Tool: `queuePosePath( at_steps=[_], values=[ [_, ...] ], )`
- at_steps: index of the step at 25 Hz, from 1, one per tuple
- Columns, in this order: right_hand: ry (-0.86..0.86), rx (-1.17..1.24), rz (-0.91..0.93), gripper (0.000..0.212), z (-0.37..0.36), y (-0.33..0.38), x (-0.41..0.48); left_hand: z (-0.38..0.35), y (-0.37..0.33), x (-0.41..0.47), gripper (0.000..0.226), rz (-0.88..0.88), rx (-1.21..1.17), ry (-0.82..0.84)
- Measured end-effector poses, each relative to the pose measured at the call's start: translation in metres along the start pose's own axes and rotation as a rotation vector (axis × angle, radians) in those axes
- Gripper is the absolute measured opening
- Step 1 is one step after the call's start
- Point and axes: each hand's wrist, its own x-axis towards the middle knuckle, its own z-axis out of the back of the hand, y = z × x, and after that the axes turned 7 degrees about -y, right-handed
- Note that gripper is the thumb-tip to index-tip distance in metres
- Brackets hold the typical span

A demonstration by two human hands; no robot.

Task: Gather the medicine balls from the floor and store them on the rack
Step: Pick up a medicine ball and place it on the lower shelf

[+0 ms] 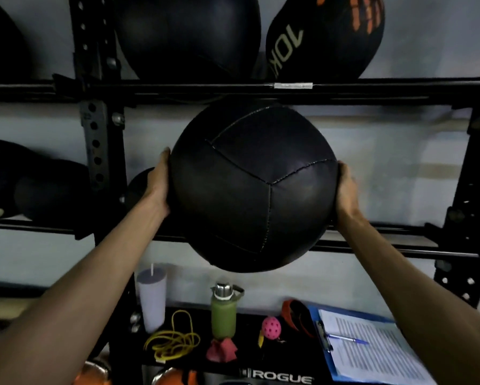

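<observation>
Nearest, at the bottom of the view, a low black surface (pixel 233 365) carries loose items: a blue clipboard with printed sheets and a pen (pixel 372 348), a green metal-capped water bottle (pixel 223 312), a pale lidded tumbler with a straw (pixel 151 298), a coil of yellow cord (pixel 172 343) and a small pink perforated ball (pixel 271 327).

Above them both bare arms reach forward. The left hand (pixel 158 182) and right hand (pixel 346 187) are spread flat against opposite sides of a large black stitched-leather medicine ball (pixel 252 187), pressing it between the palms rather than wrapping it. The ball is held in the air in front of the middle shelf of the black steel rack (pixel 99 151), its underside hanging lower than the shelf rails (pixel 386 245) and its top just beneath the upper rail.

Farther back, the top shelf holds a plain black ball (pixel 186 34) and a black ball marked 10K with orange print (pixel 325 37).

The risk, as I judge it, lies in the grip: held only by side pressure, a heavy ball could slip down onto the bottle and tumbler. It could also catch on the upper rail, or roll back off the rails if released too shallow.
</observation>
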Motion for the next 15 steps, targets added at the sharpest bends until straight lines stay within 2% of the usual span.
queuePosePath(
  at_steps=[3,6,8,10,12,15],
  values=[
    [-0.03,0.024,-0.017,0.03,-0.011,-0.021,0.017,0.002,0.017,0.009,0.059,-0.119,-0.041,-0.122],
    [-0.094,-0.022,-0.056,0.03,-0.021,-0.019,0.033,-0.007,0.022,0.009,0.051,-0.332,-0.102,-0.098],
    [-0.15,-0.039,-0.098,0.034,-0.024,-0.019,0.045,-0.015,0.021,0.004,0.045,-0.591,0.008,-0.081],
    [-0.18,-0.082,-0.117,0.031,-0.024,-0.021,0.055,-0.025,0.017,0.012,0.042,-0.674,0.063,-0.029],
    [-0.215,-0.115,-0.016,0.024,-0.024,-0.017,0.048,-0.03,0.012,0.025,0.037,-0.644,0.121,-0.011],
    [-0.179,-0.094,0.36,0.03,-0.031,-0.016,0.007,-0.036,0.005,0.054,0.034,-0.548,0.226,-0.082]
  ],
)
